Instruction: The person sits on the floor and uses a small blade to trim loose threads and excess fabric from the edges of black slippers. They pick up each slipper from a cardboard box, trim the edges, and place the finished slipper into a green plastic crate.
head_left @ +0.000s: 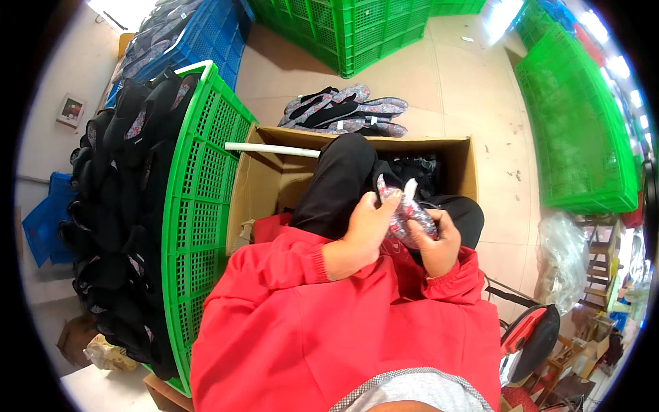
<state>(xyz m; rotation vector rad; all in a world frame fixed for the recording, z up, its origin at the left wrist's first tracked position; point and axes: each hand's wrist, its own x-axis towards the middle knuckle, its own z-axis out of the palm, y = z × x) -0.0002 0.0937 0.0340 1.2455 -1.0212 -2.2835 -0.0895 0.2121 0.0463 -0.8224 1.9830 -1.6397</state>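
Observation:
A floral cloth slipper (pixel 403 230), grey with red specks, is held above my lap. On its left side my left hand (pixel 364 230) pinches the fabric near the upper edge. My right hand (pixel 439 244) grips the other side, with the thumb on top. Two pointed ends of the material stick up between the hands, one of them whitish. Part of the slipper is hidden by my fingers. Below and beyond it, dark items (pixel 419 168) lie inside an open cardboard box (pixel 470 165), partly covered by my knees.
Several floral and black slippers (pixel 343 110) lie piled on the floor beyond the box. A white tube (pixel 271 149) crosses the box's left side. At left, black slippers (pixel 113 233) fill a green crate (pixel 199 226). More green crates (pixel 576 123) stand at right and ahead.

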